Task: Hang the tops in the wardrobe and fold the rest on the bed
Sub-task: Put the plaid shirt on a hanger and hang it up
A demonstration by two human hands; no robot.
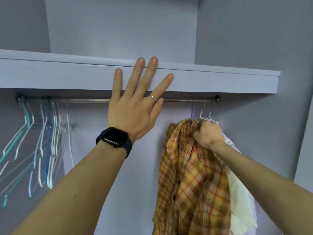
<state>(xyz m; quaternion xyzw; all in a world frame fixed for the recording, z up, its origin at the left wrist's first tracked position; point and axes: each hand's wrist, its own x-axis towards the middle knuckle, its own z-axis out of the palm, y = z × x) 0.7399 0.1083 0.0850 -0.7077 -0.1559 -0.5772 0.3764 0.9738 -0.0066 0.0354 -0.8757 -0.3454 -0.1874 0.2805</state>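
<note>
A yellow and orange plaid shirt [191, 180] hangs on a purple hanger [192, 114] from the metal rail [94, 100] at the right of the wardrobe. My right hand [209, 134] grips the shirt's collar just below the hanger hook. My left hand [137, 106], with a ring and a black watch, is raised with fingers spread straight in front of the shelf's front edge [50, 77]; it holds nothing. Behind the plaid shirt hang white and pale tops [242, 200] on white hangers.
Several bare wire hangers [42, 146] in white, teal and blue hang bunched at the rail's left end. The rail's middle stretch carries nothing. A lilac shelf runs above the rail, with wardrobe walls at both sides.
</note>
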